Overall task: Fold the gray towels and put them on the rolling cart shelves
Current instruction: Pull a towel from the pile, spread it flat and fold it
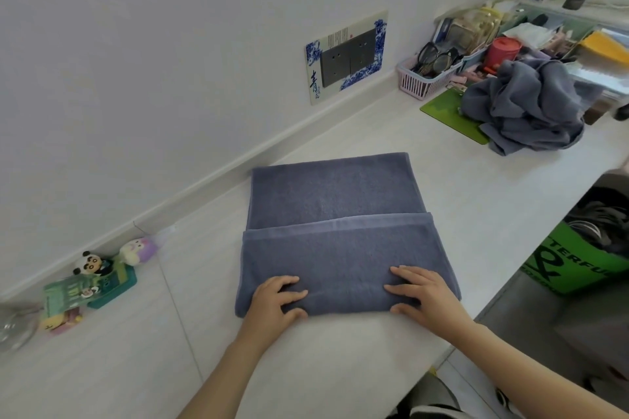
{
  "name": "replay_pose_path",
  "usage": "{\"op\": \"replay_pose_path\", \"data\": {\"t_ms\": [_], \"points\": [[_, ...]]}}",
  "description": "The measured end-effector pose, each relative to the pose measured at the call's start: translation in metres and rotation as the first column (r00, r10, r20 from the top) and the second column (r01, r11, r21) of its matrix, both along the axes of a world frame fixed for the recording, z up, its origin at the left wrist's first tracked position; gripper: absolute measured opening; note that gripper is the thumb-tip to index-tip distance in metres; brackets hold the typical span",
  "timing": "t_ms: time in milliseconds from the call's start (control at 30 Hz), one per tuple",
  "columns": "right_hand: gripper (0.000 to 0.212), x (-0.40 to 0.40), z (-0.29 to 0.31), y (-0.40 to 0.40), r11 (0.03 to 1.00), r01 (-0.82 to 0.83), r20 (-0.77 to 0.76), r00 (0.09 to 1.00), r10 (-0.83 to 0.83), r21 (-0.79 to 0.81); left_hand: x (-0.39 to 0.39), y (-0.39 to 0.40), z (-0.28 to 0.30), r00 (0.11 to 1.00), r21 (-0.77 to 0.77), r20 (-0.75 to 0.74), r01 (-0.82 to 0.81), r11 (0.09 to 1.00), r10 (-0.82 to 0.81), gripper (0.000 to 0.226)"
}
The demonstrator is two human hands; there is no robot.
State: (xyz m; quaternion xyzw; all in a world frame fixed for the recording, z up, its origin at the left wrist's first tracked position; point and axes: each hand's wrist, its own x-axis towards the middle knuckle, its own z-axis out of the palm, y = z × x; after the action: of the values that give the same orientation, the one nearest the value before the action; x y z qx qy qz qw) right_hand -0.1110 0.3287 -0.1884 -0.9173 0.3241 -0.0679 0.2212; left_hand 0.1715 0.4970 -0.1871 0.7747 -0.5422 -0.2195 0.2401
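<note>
White countertop (pixel 459 201) along a wall: left hand (pixel 275 299) and right hand (pixel 422 292) press spread fingers on a part-folded gray towel's (pixel 337 214) near flap at 6 o'clock, likely before another fold; unfolded towels (pixel 531 109) wait at 2 o'clock.

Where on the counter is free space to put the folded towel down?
Bare counter lies between the flat towel and the crumpled pile, and left of the towel toward the toys. The far right corner is crowded.
</note>
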Motion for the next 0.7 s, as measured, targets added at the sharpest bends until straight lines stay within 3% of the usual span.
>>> {"op": "replay_pose_path", "data": {"t_ms": [200,367,533,700], "points": [[0.035,0.004,-0.004,0.009,0.999,0.037,-0.041,0.998,-0.037,-0.013,-0.005,0.01,-0.002,0.995,0.062,0.074,0.067,0.996,-0.072,0.045],[0.019,0.012,0.01,0.005,0.994,0.096,-0.049,0.994,-0.094,0.044,-0.012,0.003,0.007,0.996,0.028,0.076,-0.048,0.998,0.046,0.025],[0.02,0.014,0.033,-0.01,0.978,0.107,-0.174,0.982,-0.076,0.179,-0.015,-0.011,0.049,0.998,0.32,0.052,0.009,0.948,-0.027,0.019],[0.02,0.01,0.087,-0.028,0.923,-0.031,-0.341,0.924,0.173,0.385,-0.015,-0.014,0.09,0.97,0.498,-0.146,0.243,0.832,-0.195,0.015]]}}
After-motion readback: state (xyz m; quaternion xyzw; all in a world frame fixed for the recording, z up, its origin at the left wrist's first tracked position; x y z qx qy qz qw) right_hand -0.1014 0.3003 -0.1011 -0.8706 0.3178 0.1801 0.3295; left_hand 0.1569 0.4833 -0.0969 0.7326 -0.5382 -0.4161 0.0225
